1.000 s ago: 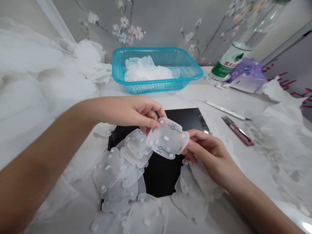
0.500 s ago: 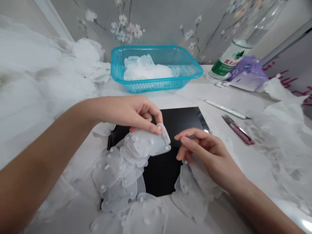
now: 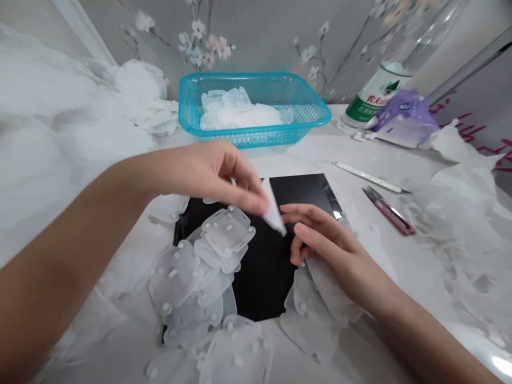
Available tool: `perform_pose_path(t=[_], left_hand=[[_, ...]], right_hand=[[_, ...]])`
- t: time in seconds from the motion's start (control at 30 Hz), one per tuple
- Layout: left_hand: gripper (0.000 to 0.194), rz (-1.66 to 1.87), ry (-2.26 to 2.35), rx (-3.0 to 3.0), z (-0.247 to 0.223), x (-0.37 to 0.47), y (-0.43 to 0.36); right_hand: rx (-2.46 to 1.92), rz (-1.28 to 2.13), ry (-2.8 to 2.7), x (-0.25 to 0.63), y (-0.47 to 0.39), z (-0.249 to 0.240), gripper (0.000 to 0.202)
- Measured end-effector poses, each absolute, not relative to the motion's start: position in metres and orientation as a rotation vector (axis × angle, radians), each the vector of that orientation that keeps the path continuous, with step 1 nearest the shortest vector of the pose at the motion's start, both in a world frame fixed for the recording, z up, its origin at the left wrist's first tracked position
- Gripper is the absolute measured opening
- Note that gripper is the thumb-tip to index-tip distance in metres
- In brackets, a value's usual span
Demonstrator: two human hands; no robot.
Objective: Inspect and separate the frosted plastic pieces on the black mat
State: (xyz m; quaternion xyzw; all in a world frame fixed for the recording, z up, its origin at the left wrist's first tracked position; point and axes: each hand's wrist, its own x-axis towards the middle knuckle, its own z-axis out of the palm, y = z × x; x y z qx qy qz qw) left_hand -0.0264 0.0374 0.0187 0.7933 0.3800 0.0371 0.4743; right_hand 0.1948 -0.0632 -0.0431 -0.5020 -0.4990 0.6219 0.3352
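My left hand [image 3: 224, 176] pinches a translucent white plastic piece [image 3: 274, 212], tilted nearly edge-on above the black board [image 3: 268, 288]. Facing it from the right, my right hand [image 3: 324, 234] has its fingers apart and curved, with nothing between them; its fingertips are close to the piece. Left of centre lies a heap of similar flat pieces [image 3: 226, 229] with small round knobs, partly covering the board. More such pieces [image 3: 310, 314] lie under and below my right hand, and another piece [image 3: 240, 349] sits at the near edge.
A blue plastic basket [image 3: 256, 133] holding more pieces stands at the back. To the right are a white pen-like tool [image 3: 368, 177], thread snips [image 3: 390, 212], a water bottle [image 3: 368, 98] and a purple packet [image 3: 408, 117]. White filmy material [image 3: 56, 133] is piled on the left.
My left hand has lifted the piece off the heap and turned it edge-on, closer to my right hand. My right hand has barely moved.
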Motion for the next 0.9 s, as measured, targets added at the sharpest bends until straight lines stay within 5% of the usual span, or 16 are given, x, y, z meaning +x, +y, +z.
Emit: perform_pose_path(t=[0.13,0.27,0.5,0.63,0.8,0.9], left_hand=[[0.055,0.589,1.173,1.759,0.014,-0.029,0.045],[0.084,0.497,1.231,1.662,0.014,-0.033,0.048],[0.059,-0.104,1.383,1.983,0.026,-0.054,0.053],[0.074,-0.534,1.892,2.091,0.015,-0.068,0.063],[0.075,-0.535,1.813,2.028,0.003,-0.076,0.071],[0.094,-0.492,1.878,1.983,0.002,-0.081,0.071]], right_hand=[[-1.316,1.575,-1.314,0.194,-0.062,-0.045,0.032],[-1.335,1.564,-1.350,0.194,-0.063,-0.044,0.029],[-1.365,1.542,-1.387,0.194,-0.064,-0.042,0.024],[-1.375,1.541,-1.412,0.194,-0.063,-0.043,0.024],[-1.395,1.556,-1.397,0.193,-0.062,-0.045,0.024],[-1.425,1.557,-1.399,0.193,-0.062,-0.045,0.026]])
